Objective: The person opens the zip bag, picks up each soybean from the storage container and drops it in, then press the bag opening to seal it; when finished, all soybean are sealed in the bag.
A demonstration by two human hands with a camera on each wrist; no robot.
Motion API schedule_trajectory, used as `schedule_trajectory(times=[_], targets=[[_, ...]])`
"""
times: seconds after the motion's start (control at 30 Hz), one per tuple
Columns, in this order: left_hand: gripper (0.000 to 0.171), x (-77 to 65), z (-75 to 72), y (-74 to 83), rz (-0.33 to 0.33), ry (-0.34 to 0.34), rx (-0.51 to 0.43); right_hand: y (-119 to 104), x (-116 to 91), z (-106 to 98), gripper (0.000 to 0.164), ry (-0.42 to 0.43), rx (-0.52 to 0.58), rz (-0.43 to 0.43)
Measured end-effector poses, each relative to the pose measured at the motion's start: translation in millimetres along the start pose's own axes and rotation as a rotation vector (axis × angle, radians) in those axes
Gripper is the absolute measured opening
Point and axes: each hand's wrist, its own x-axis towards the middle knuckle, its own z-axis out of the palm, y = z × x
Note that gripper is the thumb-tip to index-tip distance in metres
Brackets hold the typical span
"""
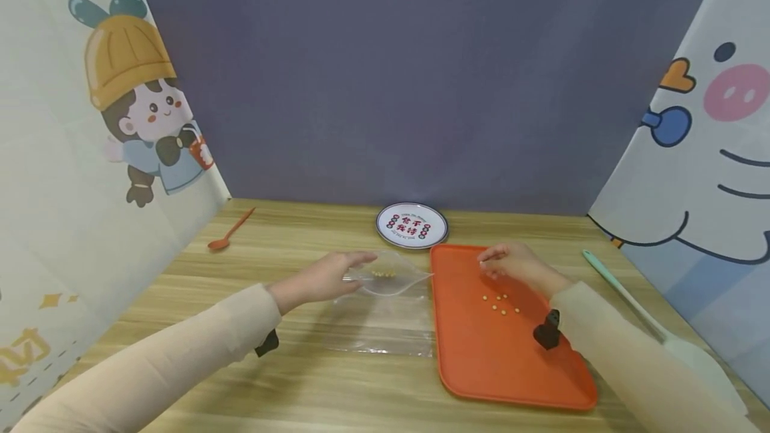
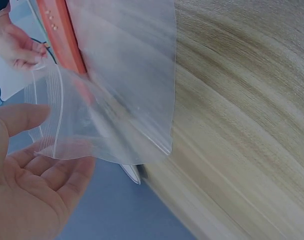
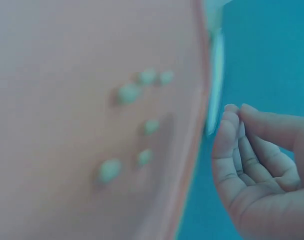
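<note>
My left hand (image 1: 329, 277) holds a clear zip bag (image 2: 116, 95) by its gaping mouth, thumb at one side and fingers at the other. Small pale yellow beans (image 1: 383, 274) show through the bag in the head view. Over the orange tray (image 1: 487, 359), my right hand (image 1: 511, 262) has its fingers curled. In the right wrist view that hand's thumb and finger (image 3: 224, 137) meet at the tips; whether a bean sits between them is hidden. Several loose beans (image 1: 504, 312) lie on the tray below the hand, blurred in the right wrist view.
A white plate (image 1: 412, 226) with red characters is behind the bag and tray. An orange spoon (image 1: 225, 238) lies at the back left. At the right edge rests a pale green long-handled utensil (image 1: 628, 303). Printed cloths close off the back and sides.
</note>
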Motion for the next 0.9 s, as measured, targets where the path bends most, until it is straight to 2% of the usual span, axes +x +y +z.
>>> schedule_trajectory(times=[0.2,0.4,0.67,0.9], targets=[[0.059,0.2,0.1,-0.6,-0.011,0.000,-0.012,-29,-1,5,0.035,0.025,-0.020,-0.079],[0.059,0.5,-0.3,-1.4,-0.003,0.006,-0.016,-55,0,21,0.033,0.035,0.006,-0.161],[0.060,-11.2,-2.1,-4.8,0.010,-0.010,-0.025,-86,-11,59,0.029,0.022,0.102,-0.219],[0.059,-17.4,-2.9,-8.2,0.039,-0.010,-0.021,-106,-14,88,0.026,-0.041,0.160,-0.262]])
